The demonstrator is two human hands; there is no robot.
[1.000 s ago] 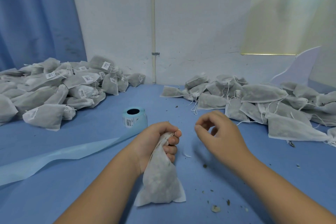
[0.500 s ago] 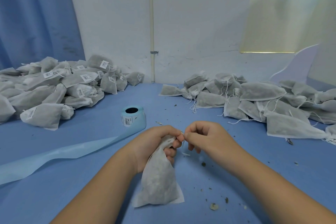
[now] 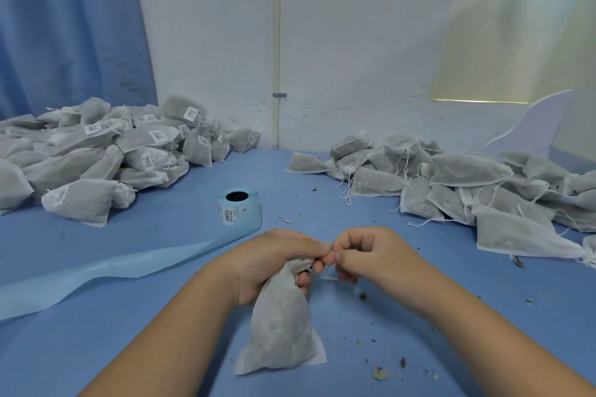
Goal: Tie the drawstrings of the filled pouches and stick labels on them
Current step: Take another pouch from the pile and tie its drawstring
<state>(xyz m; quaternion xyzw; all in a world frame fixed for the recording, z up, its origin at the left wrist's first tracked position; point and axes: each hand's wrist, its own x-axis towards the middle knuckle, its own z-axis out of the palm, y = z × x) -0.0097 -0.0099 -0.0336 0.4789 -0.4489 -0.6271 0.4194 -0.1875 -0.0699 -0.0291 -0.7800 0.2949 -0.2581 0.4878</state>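
Head view: the filled pouch [image 3: 280, 322] stands upright, long axis vertical, with its base on the tabletop [image 3: 145, 354] directly below the hands. The left hand [image 3: 274, 264] clenches the gathered neck. The right hand [image 3: 371, 255], meeting it at the fingertips, pinches the thin white drawstring [image 3: 329, 278]. The pouch fabric is soft, translucent and non-woven, lumpy with fill. The label roll [image 3: 238, 206] stands beyond, nearer the left hand.

Matt nonwoven cloth pouch [image 3: 280, 325]; smooth matt blue table [image 3: 483, 284]; glossy label roll [image 3: 239, 209].
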